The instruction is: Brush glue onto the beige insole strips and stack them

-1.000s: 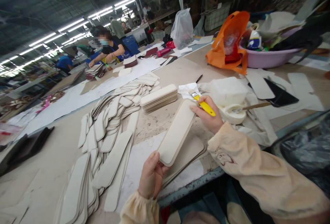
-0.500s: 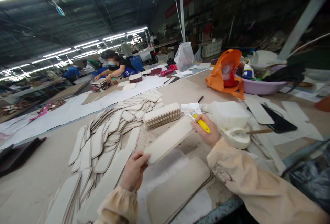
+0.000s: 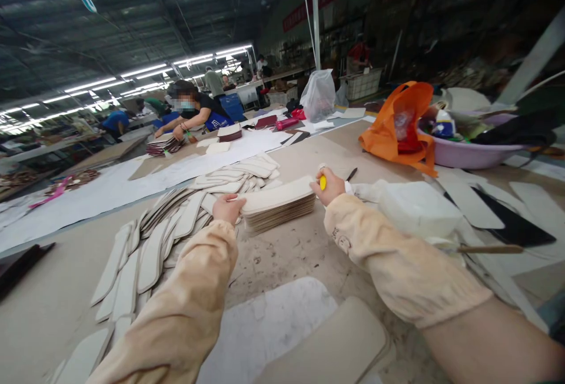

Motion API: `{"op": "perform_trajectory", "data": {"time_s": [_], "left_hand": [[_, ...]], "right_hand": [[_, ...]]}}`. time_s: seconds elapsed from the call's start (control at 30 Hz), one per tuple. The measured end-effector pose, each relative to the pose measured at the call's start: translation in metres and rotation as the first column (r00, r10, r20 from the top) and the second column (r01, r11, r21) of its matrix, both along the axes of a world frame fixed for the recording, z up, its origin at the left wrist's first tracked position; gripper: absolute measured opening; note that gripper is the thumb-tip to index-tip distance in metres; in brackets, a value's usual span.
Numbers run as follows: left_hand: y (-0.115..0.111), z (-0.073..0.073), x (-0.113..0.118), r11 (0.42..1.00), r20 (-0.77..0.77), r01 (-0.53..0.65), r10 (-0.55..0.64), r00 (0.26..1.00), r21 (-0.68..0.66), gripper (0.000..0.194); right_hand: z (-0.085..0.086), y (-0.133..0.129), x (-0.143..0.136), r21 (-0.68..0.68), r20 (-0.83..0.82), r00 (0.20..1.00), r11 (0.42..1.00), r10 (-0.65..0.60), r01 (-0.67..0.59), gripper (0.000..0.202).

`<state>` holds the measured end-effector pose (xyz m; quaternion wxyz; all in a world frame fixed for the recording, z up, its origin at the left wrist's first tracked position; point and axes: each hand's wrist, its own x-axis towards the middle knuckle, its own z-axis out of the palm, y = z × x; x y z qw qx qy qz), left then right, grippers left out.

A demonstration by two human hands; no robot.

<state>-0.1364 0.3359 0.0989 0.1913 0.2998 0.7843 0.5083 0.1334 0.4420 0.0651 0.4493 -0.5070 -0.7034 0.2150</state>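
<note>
Placing strip (image 3: 278, 194): left hand (image 3: 227, 208) pinches the end beside it.
Brush (image 3: 323, 182): gripped in right hand (image 3: 333, 188); best angled off strip.
Stack (image 3: 280, 218): between hands; align edges flush.

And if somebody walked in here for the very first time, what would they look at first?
Probably the bright orange bag, on the table at the right, beside the purple basin. Next, perhaps, the left hand and right hand at either end of a pale strip atop a neat stack, with a yellow handle poking from the right fist. Left of them sprawls a messy heap of similar strips.
</note>
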Motion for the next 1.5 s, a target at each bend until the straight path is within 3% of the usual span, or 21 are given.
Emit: {"op": "perform_trajectory", "data": {"time_s": [0.2, 0.3, 0.37, 0.43, 0.5, 0.63, 0.7, 0.8, 0.9, 1.0, 1.13, 1.3, 1.5], "left_hand": [[0.016, -0.008, -0.002, 0.985, -0.259, -0.013, -0.032, 0.965, -0.17, 0.031], [0.003, -0.006, 0.006, 0.97, -0.332, -0.008, -0.075, 0.94, -0.244, 0.034], [-0.02, -0.006, 0.015, 0.97, -0.397, 0.031, -0.128, 0.909, -0.241, 0.04], [-0.06, -0.007, 0.029, 0.971, -0.471, 0.147, -0.22, 0.854, -0.187, 0.047], [-0.115, -0.008, 0.049, 0.933, -0.469, 0.326, -0.359, 0.807, -0.154, 0.052], [-0.242, -0.024, 0.098, 0.722, -0.417, 0.635, -0.684, 0.599, -0.274, 0.079], [-0.29, -0.042, 0.117, 0.658, -0.379, 0.673, -0.749, 0.543, -0.338, 0.091], [-0.329, -0.071, 0.132, 0.663, -0.389, 0.659, -0.746, 0.541, -0.356, 0.092], [-0.338, -0.09, 0.134, 0.723, -0.45, 0.618, -0.683, 0.575, -0.307, 0.084], [-0.338, -0.097, 0.131, 0.745, -0.485, 0.613, -0.651, 0.584, -0.262, 0.081], [-0.34, -0.097, 0.127, 0.758, -0.479, 0.61, -0.634, 0.607, -0.231, 0.086], [-0.342, -0.097, 0.126, 0.773, -0.45, 0.605, -0.616, 0.646, -0.19, 0.09], [-0.34, -0.1, 0.127, 0.79, -0.411, 0.602, -0.591, 0.695, -0.117, 0.103]], "right_hand": [[-0.015, 0.016, -0.004, -0.049, 0.106, 0.993, 0.997, -0.052, 0.057, 0.018], [-0.011, 0.007, 0.006, -0.024, 0.166, 0.985, 0.999, -0.041, 0.046, 0.024], [-0.006, -0.01, 0.018, 0.052, 0.173, 0.985, 0.999, -0.024, 0.015, 0.026], [0.0, -0.036, 0.032, 0.104, 0.166, 0.986, 0.994, 0.022, -0.039, 0.026], [0.005, -0.071, 0.049, 0.086, 0.148, 0.983, 0.989, 0.106, -0.12, 0.026], [0.006, -0.15, 0.088, 0.015, 0.084, 0.955, 0.958, 0.284, -0.286, 0.02], [0.002, -0.185, 0.108, -0.019, 0.054, 0.948, 0.949, 0.314, -0.313, 0.018], [-0.002, -0.228, 0.135, -0.086, -0.008, 0.965, 0.962, 0.261, -0.261, 0.018], [-0.007, -0.262, 0.153, -0.126, -0.188, 0.967, 0.973, 0.169, -0.195, 0.017], [-0.014, -0.29, 0.158, -0.201, -0.415, 0.903, 0.958, 0.107, -0.206, 0.019], [-0.018, -0.319, 0.142, -0.362, -0.611, 0.79, 0.872, 0.044, -0.329, 0.018], [-0.012, -0.339, 0.101, -0.454, -0.615, 0.775, 0.737, 0.146, -0.5, 0.023], [-0.008, -0.342, 0.046, -0.482, -0.497, 0.795, 0.651, 0.349, -0.587, 0.026]]}}
